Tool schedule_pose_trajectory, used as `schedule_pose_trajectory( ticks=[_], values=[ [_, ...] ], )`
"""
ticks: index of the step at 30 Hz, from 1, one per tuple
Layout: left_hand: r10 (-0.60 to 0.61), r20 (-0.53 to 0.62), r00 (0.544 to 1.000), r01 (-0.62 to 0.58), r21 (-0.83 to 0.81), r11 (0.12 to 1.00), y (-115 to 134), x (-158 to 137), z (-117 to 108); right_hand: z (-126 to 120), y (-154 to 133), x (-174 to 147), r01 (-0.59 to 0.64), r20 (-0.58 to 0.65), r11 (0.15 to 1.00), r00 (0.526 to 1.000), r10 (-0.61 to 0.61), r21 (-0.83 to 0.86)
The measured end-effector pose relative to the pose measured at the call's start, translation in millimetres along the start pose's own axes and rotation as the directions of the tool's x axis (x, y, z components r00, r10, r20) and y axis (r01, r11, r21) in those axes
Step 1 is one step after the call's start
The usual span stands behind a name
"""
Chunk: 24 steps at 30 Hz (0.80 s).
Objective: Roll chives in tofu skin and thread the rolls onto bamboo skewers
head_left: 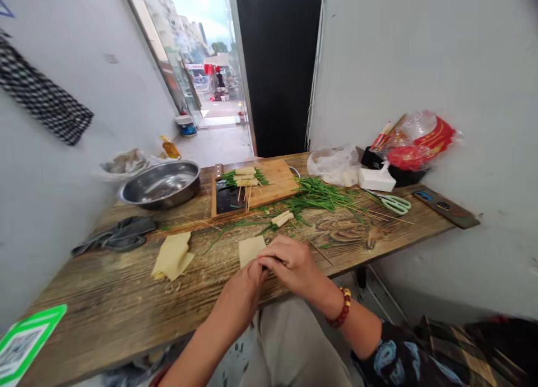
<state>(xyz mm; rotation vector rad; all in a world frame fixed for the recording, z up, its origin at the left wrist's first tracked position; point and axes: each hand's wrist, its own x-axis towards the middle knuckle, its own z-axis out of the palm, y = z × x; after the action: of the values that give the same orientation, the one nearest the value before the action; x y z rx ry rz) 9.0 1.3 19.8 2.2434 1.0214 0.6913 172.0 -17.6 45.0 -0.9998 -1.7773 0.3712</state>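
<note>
My left hand (246, 289) and my right hand (292, 264) meet at the front edge of the table, fingers curled and pressed together. Whatever lies between the fingertips is hidden. Just beyond them a pale yellow sheet (251, 249), like tofu skin, lies on the wood, its near edge running up to my fingers. Farther off are rolled sheets (282, 219) with greens poking out. To the left rests a folded stack of similar sheets (173, 257). Skewered rolls (245, 177) filled with greens sit on the cutting board (275, 177). Loose long greens (321, 195) lie right of the board.
A steel basin (162, 185) and a dark cloth (120, 234) are at the left. Wooden skewers (321, 253), green-handled scissors (395, 204), a white box (377, 178) and a plastic bag (334, 166) occupy the right side. A QR-code card (29, 342) shows at the lower left.
</note>
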Motion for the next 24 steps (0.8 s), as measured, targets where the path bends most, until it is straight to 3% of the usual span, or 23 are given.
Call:
schedule_pose_trajectory(
  ticks=[3, 6, 10, 12, 16, 24],
  values=[
    [0.039, 0.088, 0.995, -0.048, 0.108, 0.993, -12.0, 11.7, -1.0, -10.6, 10.0, 1.5, -0.034, 0.053, 0.999, 0.998, 0.032, 0.037],
    [0.000, 0.045, 0.999, -0.004, 0.078, 0.997, -17.0, 31.7, -7.1, -36.0, 35.2, 6.5, -0.048, 0.099, 0.998, 0.994, 0.052, -0.040],
    [-0.026, -0.089, 0.996, 0.023, -0.038, 0.999, -22.7, 65.3, -14.4, -84.5, 102.7, 20.6, -0.215, -0.077, 0.939, 0.977, 0.201, -0.270],
    [-0.069, -0.129, 0.989, 0.053, -0.130, 0.990, -28.4, 77.8, -13.9, -108.8, 138.5, 31.1, -0.373, -0.154, 0.755, 0.925, 0.347, -0.539],
    [-0.181, -0.160, 0.970, 0.131, -0.280, 0.951, -43.3, 85.2, -10.8, -140.2, 184.8, 56.0, -0.420, -0.180, 0.615, 0.892, 0.414, -0.668],
    [-0.240, -0.156, 0.958, 0.174, -0.346, 0.922, -48.2, 75.4, -15.5, -133.1, 214.5, 85.0, -0.414, -0.186, 0.374, 0.837, 0.514, -0.830]
  ],
)
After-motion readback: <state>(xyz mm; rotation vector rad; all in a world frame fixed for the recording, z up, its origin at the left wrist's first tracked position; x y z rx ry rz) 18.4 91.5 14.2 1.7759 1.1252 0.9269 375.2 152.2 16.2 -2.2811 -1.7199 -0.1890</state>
